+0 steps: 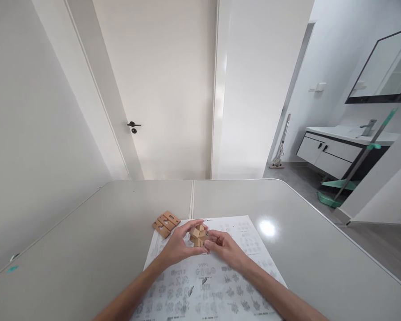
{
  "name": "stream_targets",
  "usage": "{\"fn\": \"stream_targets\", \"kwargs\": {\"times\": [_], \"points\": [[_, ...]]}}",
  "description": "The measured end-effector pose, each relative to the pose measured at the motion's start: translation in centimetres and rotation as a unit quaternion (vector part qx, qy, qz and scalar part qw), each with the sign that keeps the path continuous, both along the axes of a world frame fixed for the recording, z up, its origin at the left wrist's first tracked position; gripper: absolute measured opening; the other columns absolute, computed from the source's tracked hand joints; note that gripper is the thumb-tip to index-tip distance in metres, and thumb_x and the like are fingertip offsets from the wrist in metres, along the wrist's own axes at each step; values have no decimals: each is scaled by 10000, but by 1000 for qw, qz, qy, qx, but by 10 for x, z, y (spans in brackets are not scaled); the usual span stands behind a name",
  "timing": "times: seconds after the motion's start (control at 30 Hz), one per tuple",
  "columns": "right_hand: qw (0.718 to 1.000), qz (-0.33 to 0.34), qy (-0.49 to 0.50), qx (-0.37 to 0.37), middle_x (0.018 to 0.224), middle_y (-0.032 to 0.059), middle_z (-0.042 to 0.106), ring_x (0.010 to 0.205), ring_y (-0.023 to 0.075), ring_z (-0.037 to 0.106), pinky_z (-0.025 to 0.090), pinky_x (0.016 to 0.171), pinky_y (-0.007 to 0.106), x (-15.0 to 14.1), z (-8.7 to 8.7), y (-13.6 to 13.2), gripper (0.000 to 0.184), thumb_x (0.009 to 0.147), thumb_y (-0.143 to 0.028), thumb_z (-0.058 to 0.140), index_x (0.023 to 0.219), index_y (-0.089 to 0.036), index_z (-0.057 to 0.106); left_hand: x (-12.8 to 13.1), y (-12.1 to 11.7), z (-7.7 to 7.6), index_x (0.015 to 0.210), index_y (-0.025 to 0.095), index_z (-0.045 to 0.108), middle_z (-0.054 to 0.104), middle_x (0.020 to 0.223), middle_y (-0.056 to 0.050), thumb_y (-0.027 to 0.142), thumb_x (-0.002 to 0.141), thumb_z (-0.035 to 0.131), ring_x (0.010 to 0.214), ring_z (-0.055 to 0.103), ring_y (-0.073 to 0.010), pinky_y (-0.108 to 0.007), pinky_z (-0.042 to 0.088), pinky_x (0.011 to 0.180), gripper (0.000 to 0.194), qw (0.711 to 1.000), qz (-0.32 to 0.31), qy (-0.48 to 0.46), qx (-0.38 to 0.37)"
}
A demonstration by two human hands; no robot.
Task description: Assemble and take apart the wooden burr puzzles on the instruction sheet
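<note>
A small wooden interlocking puzzle [198, 235] of light brown blocks is held between both hands, just above a printed sheet. My left hand [180, 244] curves round it from the left, thumb below and fingers above. From the right, my right hand [223, 246] pinches the puzzle's side with thumb and fingertips. Beneath them lies the white instruction sheet [207, 285], covered in rows of small grey diagrams. Several flat wooden pieces with cut-outs [166, 223] rest side by side at the sheet's upper left corner.
The grey table [96, 249] has a seam down its middle and rounded far corners. Beyond it stand a white door [167, 89] with a black handle [133, 125]. At right are a sink cabinet [334, 149], a mop [280, 147] and a green dustpan [330, 199].
</note>
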State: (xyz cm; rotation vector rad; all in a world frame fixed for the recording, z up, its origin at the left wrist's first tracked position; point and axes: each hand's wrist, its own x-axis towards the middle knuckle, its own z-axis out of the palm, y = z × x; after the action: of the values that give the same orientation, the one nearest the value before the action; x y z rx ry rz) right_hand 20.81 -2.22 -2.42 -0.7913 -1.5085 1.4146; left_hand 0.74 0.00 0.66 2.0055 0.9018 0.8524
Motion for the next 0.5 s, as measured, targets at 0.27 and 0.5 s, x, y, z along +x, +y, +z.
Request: {"fn": "stream_targets", "kwargs": {"times": [0.27,0.5], "points": [[998,-57,-17,32,781,29,675,698,196,574,467,685,314,-2,-9,0,375,878,-554,630,989,-208,724,2,0,-2,1328,297,575,674,1267,-75,405,753,810,1140,639,-268,-403,523,990,631,1000,26,2,17],[997,-61,-24,29,823,39,696,741,216,598,469,717,330,-2,-11,1,319,900,-493,624,1042,-222,712,1,1,-6,1328,296,559,679,1253,-64,364,776,793,1114,647,-255,-389,525,978,603,999,31,-3,17]]}}
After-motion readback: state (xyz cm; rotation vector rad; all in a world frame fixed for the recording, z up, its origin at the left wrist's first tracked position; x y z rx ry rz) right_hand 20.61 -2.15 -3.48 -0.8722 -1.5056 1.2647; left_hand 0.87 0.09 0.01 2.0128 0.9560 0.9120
